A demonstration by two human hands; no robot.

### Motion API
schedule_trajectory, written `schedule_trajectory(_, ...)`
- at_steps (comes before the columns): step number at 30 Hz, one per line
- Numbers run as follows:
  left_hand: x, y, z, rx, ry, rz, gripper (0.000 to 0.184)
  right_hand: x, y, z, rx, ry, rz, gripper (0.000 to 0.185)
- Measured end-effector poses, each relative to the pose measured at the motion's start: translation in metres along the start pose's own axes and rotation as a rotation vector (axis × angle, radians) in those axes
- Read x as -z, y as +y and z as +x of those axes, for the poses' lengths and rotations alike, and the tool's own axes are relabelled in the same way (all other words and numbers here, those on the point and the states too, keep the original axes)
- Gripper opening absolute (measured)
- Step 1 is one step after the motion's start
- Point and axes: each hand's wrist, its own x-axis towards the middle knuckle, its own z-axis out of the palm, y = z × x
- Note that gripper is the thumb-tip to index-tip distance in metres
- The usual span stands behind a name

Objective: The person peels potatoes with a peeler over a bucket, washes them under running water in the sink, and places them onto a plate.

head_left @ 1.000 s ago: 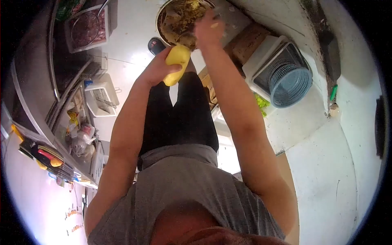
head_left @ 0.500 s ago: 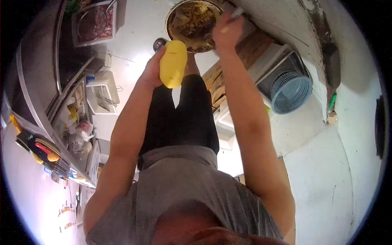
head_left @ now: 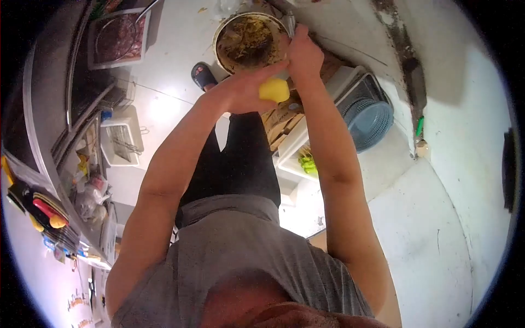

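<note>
My left hand (head_left: 243,90) is wrapped round a smooth, oblong yellow vegetable (head_left: 275,91) that looks like a peeled potato. Only its rounded end shows past my fingers; the rest is covered. My right hand (head_left: 305,57) is closed just above and to the right, close to my left fingertips. From its far side sticks a silver-coloured tool handle (head_left: 291,23); the tool's working end is hidden. Both hands are at the near right edge of a round bin (head_left: 217,53), which holds brown and yellow scraps (head_left: 249,41).
A blue-grey plastic basket (head_left: 369,124) stands at the right by the wall. Green vegetables (head_left: 307,161) lie in a white crate below my right forearm. At the left are a white bin (head_left: 117,143) with wire tools and a tub of reddish contents (head_left: 117,41). My shoe (head_left: 202,75) is beside the scrap bin.
My left hand has swung right and turned with the yellow vegetable, bringing it under my right hand. The vegetable showed almost whole before. The view has shifted slightly.
</note>
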Motion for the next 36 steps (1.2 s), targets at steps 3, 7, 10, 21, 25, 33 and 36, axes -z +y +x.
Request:
schedule_trajectory(3,-0.005,-0.005,0.005,-0.022,0.026,0.090,0.078,0.020,-0.001,-0.007,0.006,0.032,-0.088,0.036)
schedule_trajectory(7,-0.007,-0.024,0.002,0.120,0.029,-0.035,0.070,0.053,0.002,-0.021,-0.156,0.069,-0.017,0.036)
schedule_trajectory(10,-0.011,-0.037,-0.008,0.233,0.085,-0.420,0.063,0.082,-0.006,-0.031,-0.194,0.277,0.101,0.035)
schedule_trajectory(21,0.039,-0.011,-0.149,0.139,0.512,-1.277,0.056,0.149,0.005,-0.037,-0.443,0.610,1.702,0.025)
schedule_trajectory(25,0.044,0.025,-0.209,-0.045,0.704,-1.227,0.055,0.197,-0.010,-0.044,-0.361,0.528,1.835,0.025)
schedule_trajectory(33,0.006,0.061,-0.267,-0.242,0.935,-1.291,0.056,0.201,-0.025,-0.059,0.398,0.445,1.088,0.022)
schedule_trajectory(36,-0.006,0.061,-0.267,-0.259,0.956,-1.316,0.056,0.180,-0.010,-0.044,0.464,0.386,0.944,0.024)
